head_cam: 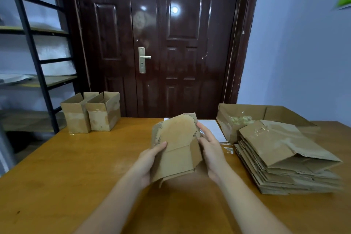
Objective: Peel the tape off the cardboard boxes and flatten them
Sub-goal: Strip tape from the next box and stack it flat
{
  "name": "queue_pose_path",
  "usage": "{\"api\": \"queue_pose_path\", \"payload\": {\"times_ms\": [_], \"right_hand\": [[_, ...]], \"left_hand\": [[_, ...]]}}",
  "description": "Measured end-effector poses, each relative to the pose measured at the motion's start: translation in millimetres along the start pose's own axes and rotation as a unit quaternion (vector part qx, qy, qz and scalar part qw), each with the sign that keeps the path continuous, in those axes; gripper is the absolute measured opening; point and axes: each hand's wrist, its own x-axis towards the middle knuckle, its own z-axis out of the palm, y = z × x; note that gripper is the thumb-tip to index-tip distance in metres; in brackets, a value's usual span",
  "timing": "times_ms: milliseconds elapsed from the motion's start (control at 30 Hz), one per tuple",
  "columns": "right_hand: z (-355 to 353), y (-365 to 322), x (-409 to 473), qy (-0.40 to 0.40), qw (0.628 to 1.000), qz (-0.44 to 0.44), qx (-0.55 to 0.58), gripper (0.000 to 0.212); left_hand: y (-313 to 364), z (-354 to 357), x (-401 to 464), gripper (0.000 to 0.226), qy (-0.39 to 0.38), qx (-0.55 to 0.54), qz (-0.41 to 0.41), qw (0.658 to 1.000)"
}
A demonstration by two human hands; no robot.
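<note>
Left hand (150, 159): reaching in from 7 o'clock, gripping the left edge of the held box, thumb lying across its front face.
Right hand (210, 150): coming in from 5 o'clock, fingers curling round the right edge of the same box, so both hands are clamping it between them.
Held box (176, 148): hovering above the middle of the worktop, brown cardboard, partly collapsed; its upper flap is standing up toward 12 o'clock with torn patches where the corrugation is showing, and a side flap is folding out at 3 o'clock.
Flattened stack (284, 157): lying at 3 o'clock, many flat brown boxes piled unevenly, the top one carrying a scrap of clear tape.
Open carton (247, 112): sitting at 1 o'clock just behind the stack, holding crumpled pale tape scraps.
Upright boxes (91, 114): two standing side by side at 10 o'clock near the far edge, flaps open, surfaces scuffed pale.
White paper (214, 129): lying flat just beyond the right hand.
Worktop (76, 176): orange-brown wood, glossy, showing faint pale smears.
Door (171, 43): dark reddish-brown, panelled, filling 12 o'clock, with a brass handle.
Shelf rack (28, 43): black metal frame standing at 9 o'clock.
Wall (303, 43): pale blue, at 2 o'clock.
</note>
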Motion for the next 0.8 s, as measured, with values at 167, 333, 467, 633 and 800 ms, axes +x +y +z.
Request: {"api": "queue_pose_path", "payload": {"times_ms": [167,333,467,633,800], "right_hand": [[-24,7,7,-0.093,0.983,0.01,-0.16,0.078],[-33,16,8,-0.08,0.95,-0.017,-0.301,0.088],[-34,26,11,-0.104,0.902,-0.054,-0.416,0.074],[-30,43,15,-0.093,0.875,-0.043,-0.472,0.083],[-29,62,16,-0.111,0.83,-0.018,-0.546,0.078]], "left_hand": [[-2,1,6,0.066,0.127,0.1,0.118,0.98],[-6,3,10,0.074,0.15,0.186,0.215,0.947],[-14,7,15,0.073,0.154,0.36,0.265,0.881],[-27,10,25,0.054,0.134,0.551,0.209,0.797],[-33,4,36,0.063,0.086,0.662,0.18,0.723]]}}
